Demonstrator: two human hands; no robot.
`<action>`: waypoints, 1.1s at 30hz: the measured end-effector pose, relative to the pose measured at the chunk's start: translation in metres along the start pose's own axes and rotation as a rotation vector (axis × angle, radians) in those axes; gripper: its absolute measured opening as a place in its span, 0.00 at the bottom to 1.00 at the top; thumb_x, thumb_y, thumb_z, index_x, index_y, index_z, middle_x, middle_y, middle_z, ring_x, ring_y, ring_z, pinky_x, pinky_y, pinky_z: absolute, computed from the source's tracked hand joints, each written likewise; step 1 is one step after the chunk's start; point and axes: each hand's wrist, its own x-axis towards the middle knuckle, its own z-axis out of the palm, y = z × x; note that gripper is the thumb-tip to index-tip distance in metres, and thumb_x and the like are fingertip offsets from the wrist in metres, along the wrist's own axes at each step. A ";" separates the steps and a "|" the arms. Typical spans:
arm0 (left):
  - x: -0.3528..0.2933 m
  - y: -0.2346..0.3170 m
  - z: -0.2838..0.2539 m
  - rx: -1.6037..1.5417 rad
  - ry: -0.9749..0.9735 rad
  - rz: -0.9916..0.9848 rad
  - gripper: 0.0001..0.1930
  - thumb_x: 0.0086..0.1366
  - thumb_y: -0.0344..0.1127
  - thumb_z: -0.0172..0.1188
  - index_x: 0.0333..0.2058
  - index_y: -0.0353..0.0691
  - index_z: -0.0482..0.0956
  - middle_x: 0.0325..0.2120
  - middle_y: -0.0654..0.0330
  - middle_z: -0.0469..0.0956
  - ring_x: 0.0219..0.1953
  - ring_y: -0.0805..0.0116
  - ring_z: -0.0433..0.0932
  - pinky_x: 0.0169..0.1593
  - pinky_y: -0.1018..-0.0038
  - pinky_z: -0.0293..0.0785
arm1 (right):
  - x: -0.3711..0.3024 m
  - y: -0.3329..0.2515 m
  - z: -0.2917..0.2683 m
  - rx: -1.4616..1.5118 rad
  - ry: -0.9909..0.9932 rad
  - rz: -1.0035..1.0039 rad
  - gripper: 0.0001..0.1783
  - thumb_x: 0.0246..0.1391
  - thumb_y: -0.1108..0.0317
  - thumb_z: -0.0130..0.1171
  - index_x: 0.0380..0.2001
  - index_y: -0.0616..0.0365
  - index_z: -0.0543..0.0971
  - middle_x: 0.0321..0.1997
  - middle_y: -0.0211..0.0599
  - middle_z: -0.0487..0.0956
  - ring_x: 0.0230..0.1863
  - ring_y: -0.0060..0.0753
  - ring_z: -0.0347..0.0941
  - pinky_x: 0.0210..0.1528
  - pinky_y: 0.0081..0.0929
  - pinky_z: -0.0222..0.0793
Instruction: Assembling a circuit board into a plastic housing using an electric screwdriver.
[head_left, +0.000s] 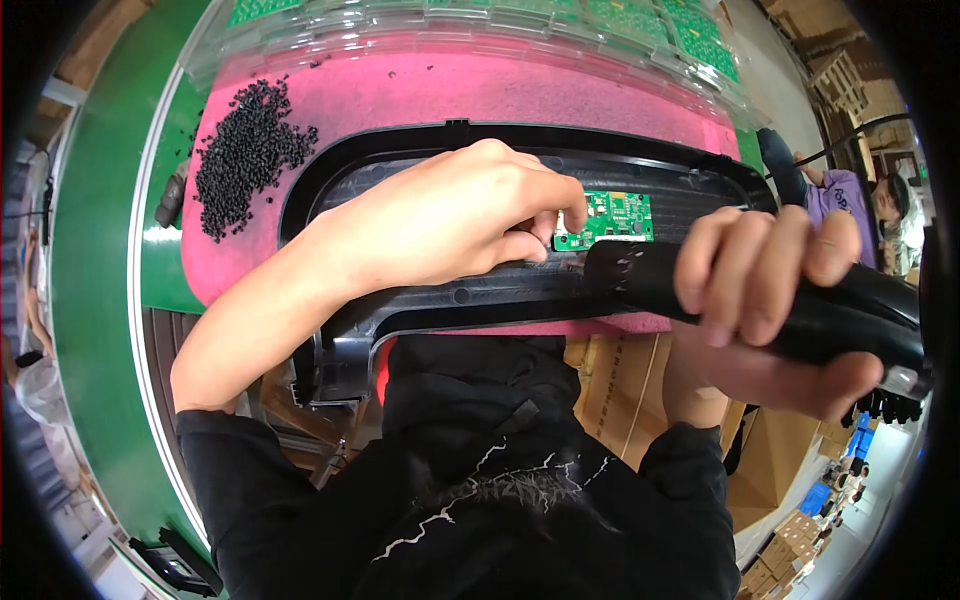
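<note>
A long black plastic housing [400, 165] lies on a pink mat [480, 90]. A small green circuit board [612, 217] sits inside the housing. My left hand [450, 215] rests on the housing with its fingertips pinched at the board's left edge. My right hand [770, 300] grips a black electric screwdriver [860, 310], whose front end points left at the board's lower edge. The driver's tip is hidden.
A heap of small black screws [245, 150] lies on the mat's left part. Clear trays with green circuit boards [640, 20] stand at the back. A green conveyor edge [110, 250] runs on the left. Another person [860, 200] sits at far right. Cardboard boxes [630, 385] lie below.
</note>
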 end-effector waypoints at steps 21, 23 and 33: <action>0.009 0.034 0.026 0.208 0.053 -0.097 0.25 0.53 0.29 0.68 0.50 0.38 0.72 0.43 0.55 0.77 0.43 0.57 0.78 0.48 0.65 0.75 | -0.018 -0.057 -0.060 -0.263 0.172 0.004 0.30 0.57 0.41 0.50 0.41 0.61 0.71 0.21 0.27 0.68 0.16 0.21 0.60 0.23 0.24 0.59; 0.010 0.034 0.025 0.200 0.044 -0.091 0.24 0.53 0.28 0.67 0.49 0.37 0.72 0.43 0.55 0.77 0.43 0.57 0.78 0.47 0.65 0.75 | -0.019 -0.055 -0.060 -0.277 0.231 0.025 0.29 0.57 0.42 0.50 0.41 0.61 0.71 0.20 0.27 0.68 0.16 0.21 0.60 0.23 0.25 0.59; 0.014 0.036 0.026 0.195 0.022 -0.088 0.21 0.52 0.27 0.67 0.46 0.37 0.74 0.40 0.55 0.77 0.42 0.57 0.77 0.45 0.65 0.75 | -0.023 -0.041 -0.066 -0.342 0.323 0.102 0.27 0.54 0.43 0.53 0.36 0.61 0.70 0.18 0.27 0.66 0.13 0.19 0.58 0.20 0.22 0.57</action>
